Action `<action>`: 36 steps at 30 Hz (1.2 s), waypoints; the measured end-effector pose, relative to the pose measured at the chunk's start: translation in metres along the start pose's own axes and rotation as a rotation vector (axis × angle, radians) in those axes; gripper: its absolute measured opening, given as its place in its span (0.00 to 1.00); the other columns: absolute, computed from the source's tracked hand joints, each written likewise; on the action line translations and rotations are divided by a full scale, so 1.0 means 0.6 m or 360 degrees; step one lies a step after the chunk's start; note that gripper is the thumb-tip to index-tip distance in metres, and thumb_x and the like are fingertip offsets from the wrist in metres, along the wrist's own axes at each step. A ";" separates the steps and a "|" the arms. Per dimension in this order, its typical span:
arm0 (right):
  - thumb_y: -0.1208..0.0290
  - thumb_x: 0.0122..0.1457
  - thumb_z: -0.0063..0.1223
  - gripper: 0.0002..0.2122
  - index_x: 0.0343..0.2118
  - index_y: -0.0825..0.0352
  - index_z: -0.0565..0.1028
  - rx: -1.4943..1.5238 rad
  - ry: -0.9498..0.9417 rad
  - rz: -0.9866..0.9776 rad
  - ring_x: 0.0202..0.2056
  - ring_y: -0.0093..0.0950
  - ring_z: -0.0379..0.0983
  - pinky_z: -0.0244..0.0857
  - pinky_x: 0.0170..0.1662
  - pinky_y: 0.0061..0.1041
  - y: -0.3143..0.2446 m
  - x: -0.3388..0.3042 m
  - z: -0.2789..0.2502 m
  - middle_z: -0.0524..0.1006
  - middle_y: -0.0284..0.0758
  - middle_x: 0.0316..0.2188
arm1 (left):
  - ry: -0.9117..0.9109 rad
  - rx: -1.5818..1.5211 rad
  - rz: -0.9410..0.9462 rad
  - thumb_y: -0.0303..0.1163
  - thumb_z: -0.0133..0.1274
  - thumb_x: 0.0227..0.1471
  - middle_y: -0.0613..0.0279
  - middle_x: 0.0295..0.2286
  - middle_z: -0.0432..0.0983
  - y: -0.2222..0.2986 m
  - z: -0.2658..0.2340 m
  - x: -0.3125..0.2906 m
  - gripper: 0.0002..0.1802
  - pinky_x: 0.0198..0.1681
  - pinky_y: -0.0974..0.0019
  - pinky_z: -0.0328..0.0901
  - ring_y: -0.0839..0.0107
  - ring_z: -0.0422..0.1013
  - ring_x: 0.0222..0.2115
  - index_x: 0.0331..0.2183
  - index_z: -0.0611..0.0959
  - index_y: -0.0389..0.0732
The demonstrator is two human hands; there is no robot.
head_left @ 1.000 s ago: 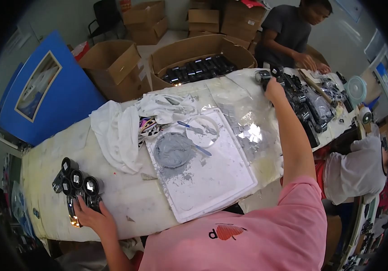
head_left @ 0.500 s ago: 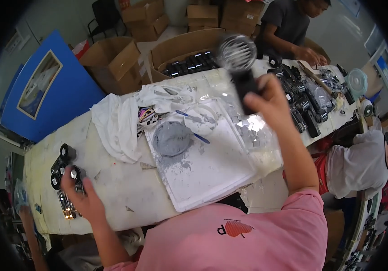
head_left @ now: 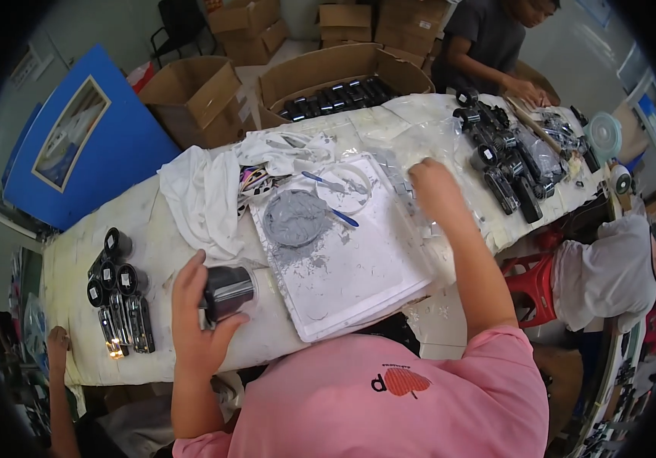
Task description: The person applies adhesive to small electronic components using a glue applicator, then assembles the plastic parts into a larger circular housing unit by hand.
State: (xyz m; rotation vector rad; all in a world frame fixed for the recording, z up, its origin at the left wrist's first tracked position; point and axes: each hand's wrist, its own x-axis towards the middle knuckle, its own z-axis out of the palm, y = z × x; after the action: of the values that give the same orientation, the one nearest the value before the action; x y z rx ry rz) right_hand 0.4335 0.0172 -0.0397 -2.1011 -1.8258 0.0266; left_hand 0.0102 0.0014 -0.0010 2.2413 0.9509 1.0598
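My left hand [head_left: 200, 305] is closed around a black device with a round, shiny end [head_left: 229, 291], held tilted above the table left of the white board. Its handle is mostly hidden by the hand. My right hand [head_left: 433, 187] reaches down to small shiny clear pieces [head_left: 404, 183] on the table, right of the board. Its fingers are drawn together, and anything between them is hidden. On the white board [head_left: 358, 278] sit a round tub of grey paste [head_left: 296, 217], a white ring-shaped lid [head_left: 355, 191] and blue-handled spatulas [head_left: 343, 218].
Several black round-headed devices [head_left: 118, 278] stand at the left. More lie in a heap [head_left: 507, 156] at the right and in a cardboard box [head_left: 267, 80] behind the table. White cloths [head_left: 198, 202] lie beyond the board. A co-worker's hands [head_left: 526, 90] work far right; another person's hand [head_left: 58, 340] is at the left edge.
The black device has passed from my right hand, raised on the right, to my left hand. My right hand has lowered to the clear pieces; my left has moved right, away from the standing devices.
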 end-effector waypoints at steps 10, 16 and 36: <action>0.71 0.49 0.58 0.10 0.33 0.70 0.75 -0.0131 0.0197 0.0342 0.39 0.47 0.72 0.65 0.42 0.41 0.060 0.006 0.037 0.75 0.47 0.35 | -0.0121 0.0580 -0.0084 0.24 0.64 0.38 0.45 0.49 0.67 -0.038 0.049 -0.068 0.30 0.46 0.57 0.64 0.50 0.67 0.44 0.48 0.76 0.37; 0.81 0.52 0.57 0.06 0.34 0.71 0.76 0.1085 -0.0012 0.0037 0.28 0.26 0.74 0.68 0.33 0.22 -0.128 -0.025 0.001 0.76 0.36 0.27 | 0.0224 0.0158 -0.0247 0.17 0.59 0.42 0.53 0.34 0.73 -0.042 0.051 -0.087 0.16 0.36 0.63 0.66 0.59 0.71 0.34 0.37 0.81 0.36; 0.76 0.47 0.58 0.15 0.41 0.64 0.77 0.0614 -0.0496 -0.1506 0.41 0.40 0.69 0.65 0.43 0.36 -0.349 -0.055 0.034 0.70 0.40 0.40 | 0.0245 0.0061 -0.0209 0.18 0.59 0.40 0.53 0.32 0.72 -0.053 0.048 -0.087 0.19 0.44 0.56 0.67 0.53 0.69 0.33 0.38 0.75 0.37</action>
State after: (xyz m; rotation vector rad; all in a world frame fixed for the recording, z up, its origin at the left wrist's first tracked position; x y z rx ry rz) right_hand 0.2229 0.0126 -0.0082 -0.8789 -2.5608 0.4390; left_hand -0.0030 -0.0213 -0.0635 2.1186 1.1751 1.1763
